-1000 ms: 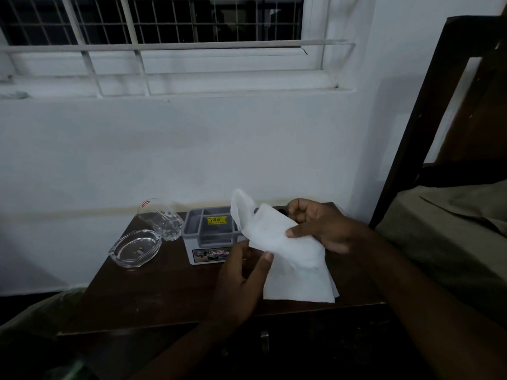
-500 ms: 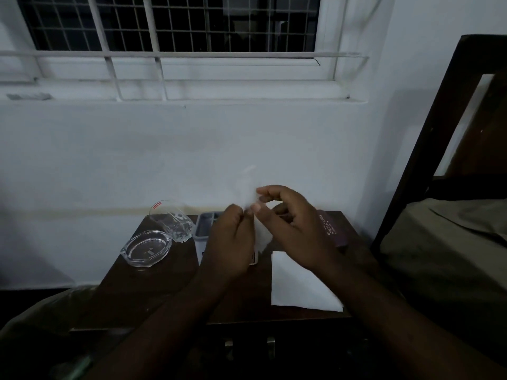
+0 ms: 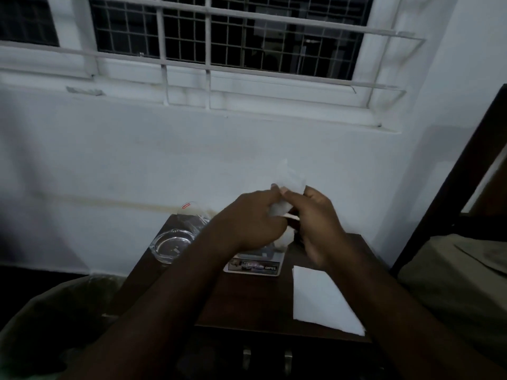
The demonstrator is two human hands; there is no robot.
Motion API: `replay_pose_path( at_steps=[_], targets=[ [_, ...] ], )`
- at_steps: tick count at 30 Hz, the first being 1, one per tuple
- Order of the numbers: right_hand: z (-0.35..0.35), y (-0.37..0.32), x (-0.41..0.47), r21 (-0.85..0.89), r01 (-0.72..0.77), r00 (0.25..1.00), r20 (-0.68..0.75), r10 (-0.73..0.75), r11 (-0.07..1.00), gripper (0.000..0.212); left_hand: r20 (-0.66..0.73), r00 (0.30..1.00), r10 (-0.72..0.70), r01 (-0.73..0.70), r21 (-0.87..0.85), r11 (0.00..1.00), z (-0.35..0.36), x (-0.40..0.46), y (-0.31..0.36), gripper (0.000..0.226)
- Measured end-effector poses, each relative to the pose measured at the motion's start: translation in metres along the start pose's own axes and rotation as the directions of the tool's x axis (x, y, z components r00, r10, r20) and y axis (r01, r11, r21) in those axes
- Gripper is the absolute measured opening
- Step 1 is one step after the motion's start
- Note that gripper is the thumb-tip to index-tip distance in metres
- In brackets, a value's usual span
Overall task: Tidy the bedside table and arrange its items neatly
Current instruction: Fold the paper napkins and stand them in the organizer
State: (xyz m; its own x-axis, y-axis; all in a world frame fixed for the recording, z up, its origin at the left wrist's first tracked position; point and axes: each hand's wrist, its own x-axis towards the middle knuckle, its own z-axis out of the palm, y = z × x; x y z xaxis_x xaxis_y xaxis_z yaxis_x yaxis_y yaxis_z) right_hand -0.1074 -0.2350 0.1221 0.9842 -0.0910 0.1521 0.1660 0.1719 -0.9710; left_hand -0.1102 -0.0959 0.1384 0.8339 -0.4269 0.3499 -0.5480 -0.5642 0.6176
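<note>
Both hands hold one white tissue [image 3: 290,178] up above the dark wooden bedside table [image 3: 247,300]. My left hand [image 3: 248,223] pinches its left side and my right hand [image 3: 319,229] pinches its right side, fingertips almost touching. A second white tissue [image 3: 321,300] lies flat at the table's front right. A grey organiser box [image 3: 255,266] with a printed label sits in the middle, mostly hidden by my hands. At the back left stand a clear glass ashtray [image 3: 171,246] and a tilted clear glass [image 3: 192,215].
A white wall and a barred window [image 3: 219,37] rise behind the table. A dark bed frame [image 3: 450,198] and a mattress [image 3: 452,270] border the right side. Drawer handles [image 3: 264,357] show below the table's front edge. A greenish bag [image 3: 55,311] lies at the left.
The tissue, first spread open over the flat one, is now bunched small between both hands and lifted higher. The view has tilted up and shifted left.
</note>
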Motion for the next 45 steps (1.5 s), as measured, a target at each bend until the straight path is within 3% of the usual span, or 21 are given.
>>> replay_pose_path(
  at_steps=[3, 6, 8, 13, 16, 21, 33, 38, 40, 43, 45],
  targets=[
    [0.001, -0.001, 0.029, -0.230, 0.085, 0.995, -0.032, -0.094, 0.969, 0.016, -0.112, 0.992, -0.061, 0.054, -0.061, 0.997, -0.003, 0.015, -0.026, 0.051],
    [-0.002, 0.000, 0.057, -0.412, 0.121, 0.993, 0.050, -0.111, 0.903, 0.019, -0.295, 0.955, -0.031, -0.018, -0.161, 0.987, 0.001, 0.022, -0.054, 0.029],
    [-0.002, 0.002, 0.070, -0.478, 0.138, 0.989, 0.107, -0.099, 0.867, 0.017, -0.346, 0.938, -0.018, -0.056, -0.202, 0.978, 0.008, 0.025, -0.074, 0.022],
    [0.000, 0.016, 0.089, -0.524, 0.172, 0.979, 0.182, -0.087, 0.834, 0.013, -0.304, 0.948, -0.090, 0.008, -0.259, 0.966, 0.025, 0.034, -0.112, 0.025],
    [0.005, 0.021, 0.096, -0.499, 0.193, 0.972, 0.212, -0.097, 0.845, 0.015, -0.371, 0.922, -0.116, 0.032, -0.225, 0.974, 0.028, 0.037, -0.121, 0.025],
    [0.009, 0.024, 0.104, -0.607, 0.233, 0.955, 0.292, -0.060, 0.760, 0.039, -0.485, 0.870, -0.090, 0.002, -0.179, 0.984, 0.028, 0.044, -0.136, 0.032],
    [-0.010, 0.054, 0.123, -0.779, 0.252, 0.968, 0.209, -0.141, 0.574, 0.027, -0.421, 0.907, -0.005, -0.043, -0.103, 0.994, 0.042, 0.048, -0.150, 0.036],
    [-0.021, 0.057, 0.125, -0.833, 0.212, 0.974, 0.223, -0.041, 0.510, 0.031, -0.363, 0.931, -0.031, -0.018, -0.133, 0.991, 0.052, 0.050, -0.151, 0.029],
    [-0.022, 0.058, 0.124, -0.828, 0.209, 0.974, 0.225, -0.034, 0.520, 0.019, -0.366, 0.930, -0.045, 0.002, -0.117, 0.993, 0.054, 0.050, -0.152, 0.025],
    [-0.023, 0.060, 0.124, -0.805, 0.187, 0.978, 0.205, -0.032, 0.563, 0.021, -0.377, 0.926, -0.032, 0.000, -0.085, 0.996, 0.056, 0.050, -0.152, 0.023],
    [-0.021, 0.060, 0.124, -0.821, 0.203, 0.974, 0.225, -0.024, 0.534, 0.025, -0.363, 0.931, -0.040, 0.012, -0.078, 0.997, 0.058, 0.051, -0.152, 0.024]
  ],
)
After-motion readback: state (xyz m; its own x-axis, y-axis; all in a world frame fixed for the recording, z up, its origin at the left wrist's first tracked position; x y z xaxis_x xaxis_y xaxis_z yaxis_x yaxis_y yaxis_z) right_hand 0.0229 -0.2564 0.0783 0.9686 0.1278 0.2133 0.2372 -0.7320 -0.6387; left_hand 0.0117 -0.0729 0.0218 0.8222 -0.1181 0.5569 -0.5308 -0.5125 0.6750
